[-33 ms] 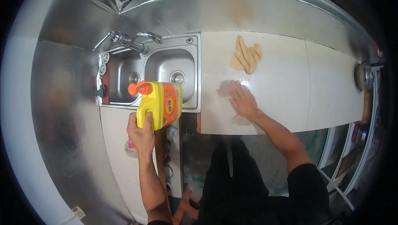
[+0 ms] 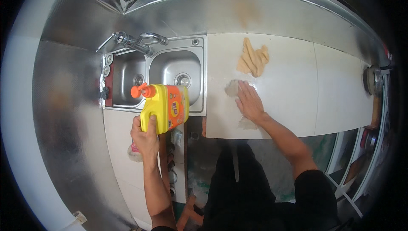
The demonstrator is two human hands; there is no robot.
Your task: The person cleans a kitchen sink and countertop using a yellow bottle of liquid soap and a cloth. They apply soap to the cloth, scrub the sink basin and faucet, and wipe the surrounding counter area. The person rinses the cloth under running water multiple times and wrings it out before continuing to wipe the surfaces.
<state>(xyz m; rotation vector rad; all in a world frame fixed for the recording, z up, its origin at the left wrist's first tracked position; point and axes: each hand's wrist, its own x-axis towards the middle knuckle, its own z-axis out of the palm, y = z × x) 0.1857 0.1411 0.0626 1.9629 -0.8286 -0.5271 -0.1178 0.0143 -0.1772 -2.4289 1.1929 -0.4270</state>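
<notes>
The fingers of my left hand (image 2: 145, 135) grip the handle end of a yellow plastic bottle (image 2: 160, 110) with an orange pump top and label, held over the front of the steel double sink (image 2: 198, 61). My right hand (image 2: 250, 102) is palm down with fingers slightly spread on the white tiled counter (image 2: 289, 86), beside a greyish patch that I cannot make out clearly. A crumpled tan cloth (image 2: 253, 57) lies just beyond those fingertips.
A chrome faucet (image 2: 135, 44) stands behind the sink. Small white items (image 2: 107, 69) sit at its left rim, against a steel-clad wall (image 2: 72, 103). A metal pot (image 2: 374, 80) is at the counter's right end. Shelves and a wooden stool (image 2: 191, 209) are low in view.
My right hand has shifted very slightly up and to the right on the counter. The bottle in my left hand has moved a few pixels rightward in view.
</notes>
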